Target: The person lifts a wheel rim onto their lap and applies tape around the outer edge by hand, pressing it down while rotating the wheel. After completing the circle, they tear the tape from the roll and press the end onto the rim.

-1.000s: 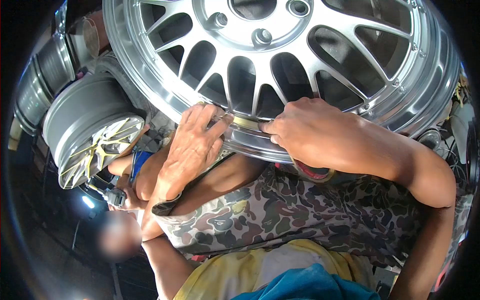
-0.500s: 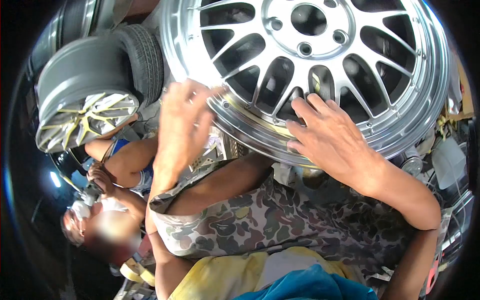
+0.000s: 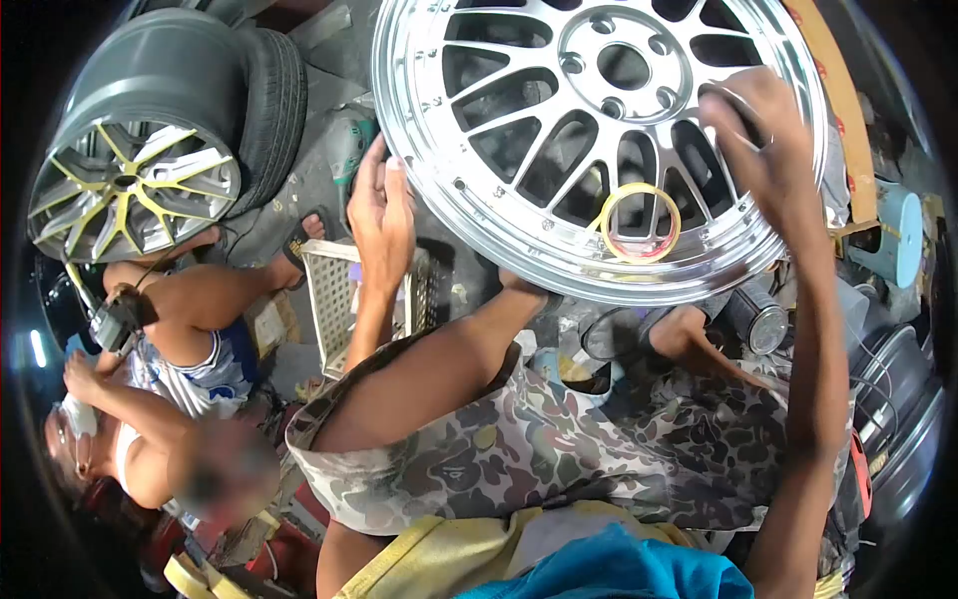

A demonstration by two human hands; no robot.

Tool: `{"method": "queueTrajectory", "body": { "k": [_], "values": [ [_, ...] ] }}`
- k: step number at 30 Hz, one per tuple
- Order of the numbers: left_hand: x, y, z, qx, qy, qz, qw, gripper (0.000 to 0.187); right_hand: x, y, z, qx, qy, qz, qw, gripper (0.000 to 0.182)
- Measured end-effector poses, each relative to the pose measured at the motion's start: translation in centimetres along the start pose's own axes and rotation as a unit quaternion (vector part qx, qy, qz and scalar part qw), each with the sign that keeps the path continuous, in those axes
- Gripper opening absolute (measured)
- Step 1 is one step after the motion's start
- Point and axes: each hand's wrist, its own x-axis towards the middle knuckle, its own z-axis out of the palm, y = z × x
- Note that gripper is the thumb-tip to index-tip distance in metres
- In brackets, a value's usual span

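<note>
A large silver multi-spoke wheel rim [image 3: 589,165] with a polished lip lies tilted in front of my knees. My left hand [image 3: 382,215] is against the lip's left edge, fingers stretched upward and largely straight. Over the spokes on the right side is my right hand [image 3: 763,130], smeared by motion with its fingers bent. Whether anything is in it cannot be made out. A yellow roll of tape [image 3: 642,257] rests on the lower part of the rim, across the spoke ends and lip.
At left a person sits with hands near a small grey tool [image 3: 120,317]. Above them are a wheel with yellow-edged spokes [image 3: 125,190] and a black tire [image 3: 274,120]. A cream plastic basket [image 3: 329,299] stands near my left forearm. A blue container [image 3: 903,235] is at right.
My right hand has lifted from the lower spokes up and to the right. My left hand has turned upright at the rim's edge. The tape roll now shows plainly on the rim.
</note>
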Motion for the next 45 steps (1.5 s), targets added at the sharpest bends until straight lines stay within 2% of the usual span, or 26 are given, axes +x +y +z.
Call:
{"method": "queueTrajectory", "body": {
  "k": [1, 2, 3, 4, 5, 7, 8, 9, 10, 11, 13, 14, 17, 18, 19, 21, 23, 24, 26, 27, 29, 31, 33, 37, 42, 45],
  "values": [
    [-0.4, 0.3, 0.9, -0.03, 0.015, 0.001, 0.999, 0.049, 0.5, 2.0, -1.2, -0.01, 0.025, 0.089, 0.996, 0.028],
    [-0.6, 0.0, 1.2, -0.04, 0.021, 0.011, 0.999, 0.048, 0.3, 6.5, -1.8, -0.116, 0.042, 0.138, 0.983, 0.03],
    [-0.9, -0.6, 1.6, -0.05, 0.027, 0.02, 0.998, 0.048, 0.8, 8.4, -2.9, -0.163, 0.089, 0.171, 0.968, 0.038],
    [-0.9, -1.5, 2.2, -0.056, 0.032, 0.018, 0.998, 0.048, 1.0, 12.8, -3.6, -0.215, 0.084, 0.176, 0.957, 0.051],
    [-0.9, -2.5, 3.0, -0.078, 0.062, 0.048, 0.994, 0.048, 0.6, 17.0, -3.6, -0.257, 0.109, 0.15, 0.948, 0.056],
    [-1.1, -2.5, 4.0, -0.1, 0.099, 0.075, 0.987, 0.047, 0.9, 21.9, -3.8, -0.27, -0.058, 0.293, 0.916, 0.067],
    [-1.3, -2.0, 4.2, -0.116, 0.099, 0.042, 0.987, 0.047, 0.6, 22.9, -3.2, -0.27, -0.06, 0.286, 0.917, 0.067],
    [-1.4, -1.5, 4.1, -0.131, 0.098, 0.01, 0.986, 0.046, 0.2, 23.0, -2.2, -0.204, -0.056, 0.292, 0.933, 0.072],
    [-1.2, -1.4, 4.0, -0.111, 0.099, 0.007, 0.989, 0.05, -0.2, 23.2, -1.5, -0.136, -0.052, 0.3, 0.943, 0.077],
    [-1.1, -1.3, 4.1, -0.109, 0.101, 0.003, 0.989, 0.05, 0.0, 23.1, -1.4, -0.133, -0.055, 0.299, 0.943, 0.077],
    [-0.9, -1.0, 4.4, -0.132, 0.125, 0.002, 0.983, 0.046, -0.4, 22.8, -1.5, -0.026, -0.044, 0.396, 0.917, 0.087],
    [-0.8, -1.5, 4.5, -0.142, 0.136, -0.01, 0.98, 0.044, -1.8, 25.0, -0.8, -0.061, -0.019, 0.4, 0.914, 0.092],
    [0.2, -2.2, 3.9, -0.14, 0.126, -0.01, 0.982, 0.042, -4.2, 28.6, -0.2, -0.05, 0.001, 0.383, 0.923, 0.095],
    [1.5, -2.7, 3.4, -0.099, 0.127, 0.033, 0.986, 0.042, -2.4, 21.6, -1.2, 0.039, -0.007, 0.383, 0.923, 0.09],
    [3.0, -2.0, 2.8, -0.106, 0.111, 0.045, 0.987, 0.042, -3.7, 21.6, -0.8, 0.012, -0.005, 0.406, 0.914, 0.084],
    [7.2, -3.5, 0.0, -0.039, 0.038, -0.019, 0.998, 0.043, -6.9, 19.8, -0.4, 0.074, 0.016, 0.474, 0.877, 0.084],
    [12.3, -4.5, -0.2, -0.031, 0.045, 0.087, 0.995, 0.048, -8.3, 13.3, 0.7, 0.082, 0.118, 0.472, 0.87, 0.085],
    [13.8, -4.0, -0.2, -0.029, 0.043, 0.091, 0.995, 0.048, -9.2, 11.9, 1.3, 0.084, 0.122, 0.473, 0.868, 0.085],
    [16.1, -2.4, -0.3, -0.08, -0.031, 0.059, 0.995, 0.047, -10.4, 9.9, 2.0, 0.048, 0.164, 0.54, 0.824, 0.084],
    [16.3, -2.3, -0.1, -0.08, -0.03, 0.063, 0.994, 0.047, -10.2, 9.2, 1.8, 0.049, 0.168, 0.539, 0.824, 0.084],
    [16.0, -2.6, 0.4, -0.179, -0.039, -0.003, 0.983, 0.046, -9.3, 7.8, 1.4, 0.098, 0.162, 0.565, 0.803, 0.082],
    [15.9, -3.2, 0.4, -0.191, -0.025, 0.009, 0.981, 0.044, -8.9, 7.3, 1.4, 0.107, 0.168, 0.555, 0.808, 0.082],
    [15.5, -3.9, 0.3, -0.212, -0.053, 0.005, 0.976, 0.043, -8.9, 7.4, 1.1, 0.099, 0.159, 0.548, 0.815, 0.084],
    [14.0, -4.1, 0.8, -0.259, -0.033, -0.041, 0.964, 0.041, -9.7, 8.8, 1.2, 0.073, 0.167, 0.549, 0.816, 0.083],
    [12.3, -5.6, 0.5, -0.264, -0.037, -0.027, 0.963, 0.043, -8.9, 7.9, 0.7, 0.099, 0.164, 0.56, 0.806, 0.068],
    [11.0, -6.9, 0.5, -0.258, -0.021, -0.018, 0.966, 0.041, -8.8, 7.6, 0.6, 0.072, 0.161, 0.55, 0.816, 0.066]
  ]
}}
